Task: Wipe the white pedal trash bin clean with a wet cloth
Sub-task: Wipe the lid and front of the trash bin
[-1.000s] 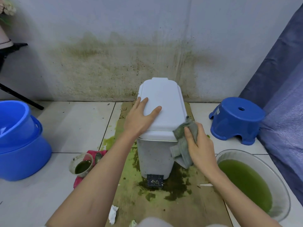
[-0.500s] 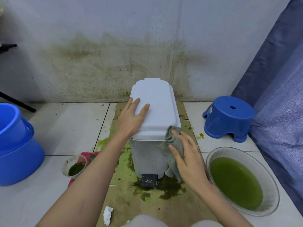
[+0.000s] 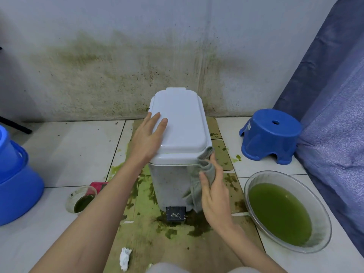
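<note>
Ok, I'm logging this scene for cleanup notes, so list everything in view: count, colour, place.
bin: 1, white, centre on cardboard, lid closed
pedal: 1, dark, bin's front base
cloth: 1, grey, against bin's right front corner
cardboard: 1, brown, green-stained, under bin
bowl: 1, clear, green liquid, floor at right
stool: 1, blue, right near curtain
curtain: 1, blue, far right
tubs: 2, blue, stacked, far left
cup: 1, clear, dark green liquid, left of bin
tissue: 1, white, crumpled, near bottom edge
wall: white, stained green, behind
left hand: flat on lid
right hand: presses cloth to bin
</note>
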Demonstrator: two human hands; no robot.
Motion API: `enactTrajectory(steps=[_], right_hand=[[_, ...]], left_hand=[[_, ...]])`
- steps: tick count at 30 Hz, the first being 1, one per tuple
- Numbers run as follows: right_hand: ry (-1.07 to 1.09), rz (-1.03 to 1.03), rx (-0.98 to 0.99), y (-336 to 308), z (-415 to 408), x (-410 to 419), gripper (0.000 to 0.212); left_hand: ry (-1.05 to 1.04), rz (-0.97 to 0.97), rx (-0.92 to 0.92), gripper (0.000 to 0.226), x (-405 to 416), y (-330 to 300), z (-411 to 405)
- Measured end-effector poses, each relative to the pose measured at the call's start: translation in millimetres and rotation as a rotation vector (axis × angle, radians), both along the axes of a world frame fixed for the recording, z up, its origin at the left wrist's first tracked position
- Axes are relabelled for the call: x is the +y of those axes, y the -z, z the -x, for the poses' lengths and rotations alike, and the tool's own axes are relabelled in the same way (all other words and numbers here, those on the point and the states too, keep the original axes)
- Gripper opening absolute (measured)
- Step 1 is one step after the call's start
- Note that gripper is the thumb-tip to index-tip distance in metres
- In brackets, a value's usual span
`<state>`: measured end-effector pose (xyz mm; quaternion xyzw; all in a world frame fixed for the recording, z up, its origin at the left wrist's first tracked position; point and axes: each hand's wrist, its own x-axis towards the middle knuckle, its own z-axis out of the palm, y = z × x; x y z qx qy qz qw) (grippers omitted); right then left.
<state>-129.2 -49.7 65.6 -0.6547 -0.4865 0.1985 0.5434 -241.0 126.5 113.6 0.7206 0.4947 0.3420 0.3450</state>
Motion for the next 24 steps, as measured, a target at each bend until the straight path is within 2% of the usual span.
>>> enactTrajectory(steps=[2,4,8,12,16,19,22,24], right_hand=[[0.064,-0.030,0.088,-10,-13,17,0.025],[0.070,-0.008,0.093,-29,-37,42,0.009],[0.011,0.052,0.062,-63,-62,77,0.015],[-0.020,-0.009,0.111,-41,-42,34,0.017],[0.006,0.009,0.044,-32,-33,9,0.026],[-0.001,0.061,0.047,-44,-49,40,0.039],[-0.001,0.114,0.056,-57,-76,100,0.029],[0.005,0.130,0.076,-67,-93,141,0.036]], left_hand=[[-0.002,0.003,-0.003,0.069,1,0,0],[-0.005,0.001,-0.012,0.069,1,1,-1],[-0.013,-0.017,-0.030,0.056,1,2,-1],[-0.017,-0.050,-0.008,0.051,-1,3,0],[-0.011,-0.052,-0.009,0.050,-3,1,0],[-0.020,-0.039,-0.015,0.050,-4,-1,0],[-0.033,-0.028,-0.033,0.052,-4,-3,-1],[-0.043,-0.025,-0.044,0.052,-4,-5,-1]])
